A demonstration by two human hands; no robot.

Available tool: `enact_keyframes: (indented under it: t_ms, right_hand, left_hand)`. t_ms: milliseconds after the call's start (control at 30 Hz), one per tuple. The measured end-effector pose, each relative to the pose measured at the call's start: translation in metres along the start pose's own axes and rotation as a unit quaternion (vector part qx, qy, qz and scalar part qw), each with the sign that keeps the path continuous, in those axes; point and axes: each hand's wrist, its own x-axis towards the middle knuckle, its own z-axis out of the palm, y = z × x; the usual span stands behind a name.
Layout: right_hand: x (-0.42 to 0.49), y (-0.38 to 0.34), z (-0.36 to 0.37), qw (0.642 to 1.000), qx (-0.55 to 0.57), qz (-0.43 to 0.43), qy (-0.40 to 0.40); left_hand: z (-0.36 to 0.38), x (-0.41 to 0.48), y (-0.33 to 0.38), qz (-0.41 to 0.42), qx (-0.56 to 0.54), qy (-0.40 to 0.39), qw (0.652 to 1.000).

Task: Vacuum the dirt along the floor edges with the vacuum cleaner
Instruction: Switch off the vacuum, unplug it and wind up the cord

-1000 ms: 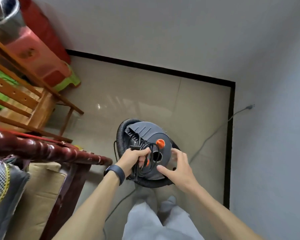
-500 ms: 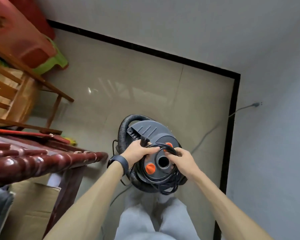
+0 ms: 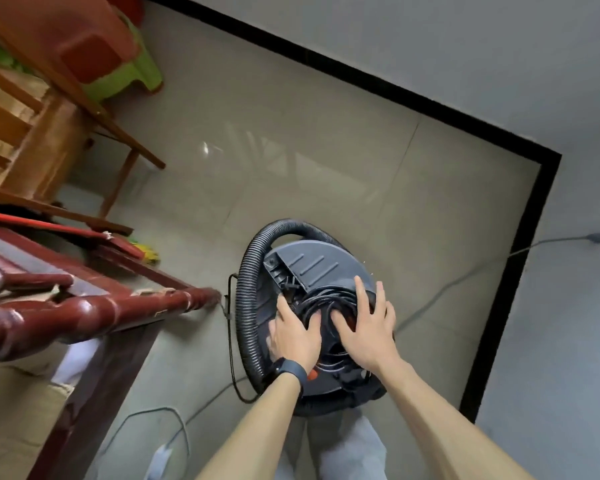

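A round grey canister vacuum cleaner [image 3: 312, 265] stands on the tiled floor in front of my legs. Its black ribbed hose [image 3: 245, 299] is wrapped around the body. A black power cord [image 3: 321, 301] lies coiled on the lid. My left hand [image 3: 297, 332], with a dark wristband, rests on the coil with its fingers spread. My right hand [image 3: 368, 329] lies flat on the coil beside it, fingers straight. An orange button [image 3: 312, 374] peeks out near my left wrist.
A dark red wooden sofa arm [image 3: 94, 311] juts in from the left. A wooden chair [image 3: 49, 133] and red and green plastic stools [image 3: 118, 60] stand at the back left. Black skirting [image 3: 513, 271] runs along the grey walls. A grey cable [image 3: 465, 275] leads to a wall plug [image 3: 598, 238].
Both hands held the cord coil with curled fingers before; now they lie flat and spread on it. The view has tilted down and closer to the vacuum cleaner.
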Motion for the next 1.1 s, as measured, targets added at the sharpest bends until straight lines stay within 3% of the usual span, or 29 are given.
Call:
enact_keyframes:
  t_ms: [67,167,467,767,1100]
  right_hand:
    - [-0.003,0.015,-0.003,0.999,0.040,-0.020,0.019]
    - [-0.013,0.024,0.003,0.990,0.133,0.034,0.025]
    - [0.016,-0.002,0.010,0.981,0.183,-0.004,0.068]
    - [0.095,-0.092,0.005,0.977,0.203,-0.025,0.064]
    - [0.199,-0.217,-0.022,0.979,0.190,-0.036,0.069]
  left_hand:
    - [0.008,0.000,-0.002,-0.003,-0.013,0.030,0.999]
    - [0.019,0.002,-0.013,0.016,-0.003,0.053,0.998]
    - [0.018,0.036,-0.010,0.013,-0.002,0.134,0.991]
    - [-0.051,0.130,0.023,0.028,-0.018,0.165,0.986]
    - [-0.138,0.255,0.079,0.030,-0.045,0.140,0.989]
